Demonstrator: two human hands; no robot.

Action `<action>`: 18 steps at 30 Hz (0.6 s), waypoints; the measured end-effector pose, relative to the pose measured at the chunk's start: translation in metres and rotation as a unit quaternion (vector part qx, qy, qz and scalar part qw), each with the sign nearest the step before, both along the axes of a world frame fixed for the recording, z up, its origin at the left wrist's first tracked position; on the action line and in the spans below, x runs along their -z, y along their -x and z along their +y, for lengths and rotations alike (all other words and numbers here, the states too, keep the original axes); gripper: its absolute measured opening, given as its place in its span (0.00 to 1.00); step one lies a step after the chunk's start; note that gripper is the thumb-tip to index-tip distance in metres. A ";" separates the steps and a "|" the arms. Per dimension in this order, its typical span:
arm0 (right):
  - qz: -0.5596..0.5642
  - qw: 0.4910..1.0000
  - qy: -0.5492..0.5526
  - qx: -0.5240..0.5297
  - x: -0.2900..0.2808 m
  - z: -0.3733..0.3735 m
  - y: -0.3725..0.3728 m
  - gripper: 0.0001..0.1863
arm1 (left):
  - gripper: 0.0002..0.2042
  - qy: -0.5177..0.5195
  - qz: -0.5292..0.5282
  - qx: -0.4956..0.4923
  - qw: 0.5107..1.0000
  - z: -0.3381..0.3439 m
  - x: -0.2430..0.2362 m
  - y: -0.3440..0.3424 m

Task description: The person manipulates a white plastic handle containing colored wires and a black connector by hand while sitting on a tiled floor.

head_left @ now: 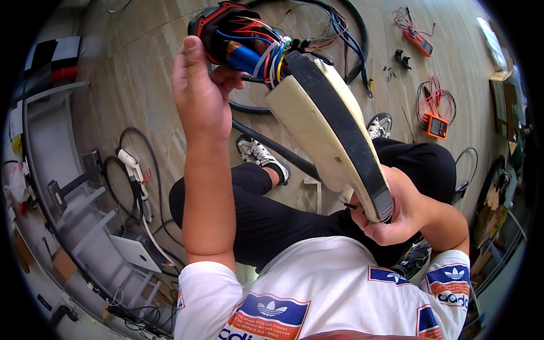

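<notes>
An electric-vehicle charging gun (306, 113) with a cream shell and a black strip along it is held up across my lap, tilted. Its black and red connector head (204, 34) sits apart from the shell, and a bundle of coloured wires (272, 59) joins the two. A thick blue cylinder-like part (245, 58) shows among the wires. My left hand (198, 90) grips the connector head, thumb on its rim. Wrapped round the narrow lower end of the shell is my right hand (396, 209); some of its fingers are hidden behind it.
A thick black cable (277, 148) runs behind the gun. To the right lie a red meter (418, 42), an orange meter (436, 126) with leads, small black parts (403, 59) and a screwdriver (370, 85). A white charging gun (131, 164) lies left, beside a grey rack (51, 136).
</notes>
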State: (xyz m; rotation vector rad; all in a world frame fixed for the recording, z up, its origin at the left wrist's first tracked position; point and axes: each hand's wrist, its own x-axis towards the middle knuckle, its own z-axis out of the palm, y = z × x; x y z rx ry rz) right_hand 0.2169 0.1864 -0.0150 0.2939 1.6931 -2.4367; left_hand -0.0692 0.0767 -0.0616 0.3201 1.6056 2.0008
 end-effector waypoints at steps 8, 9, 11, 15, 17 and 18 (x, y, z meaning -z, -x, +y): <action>-0.098 0.992 0.050 0.055 -0.005 0.001 -0.003 0.33 | 0.21 -0.065 -0.014 -0.016 0.998 0.001 -0.002 -0.009; -0.100 0.990 0.062 0.071 -0.005 -0.001 -0.004 0.32 | 0.22 -0.059 -0.011 -0.002 0.998 -0.001 -0.002 -0.007; -0.100 0.992 0.029 0.072 -0.003 -0.001 -0.007 0.30 | 0.20 -0.099 -0.005 0.007 0.995 -0.001 0.004 -0.005; -0.080 0.991 -0.093 0.047 -0.005 0.004 -0.005 0.22 | 0.20 -0.147 0.004 0.015 0.989 -0.001 0.002 -0.006; -0.034 0.986 -0.165 0.022 -0.005 0.007 -0.003 0.20 | 0.21 -0.158 0.011 0.010 0.987 -0.002 -0.002 -0.006; -0.012 0.983 -0.185 0.013 -0.005 0.008 -0.001 0.20 | 0.22 -0.161 0.017 0.004 0.987 -0.003 -0.005 -0.006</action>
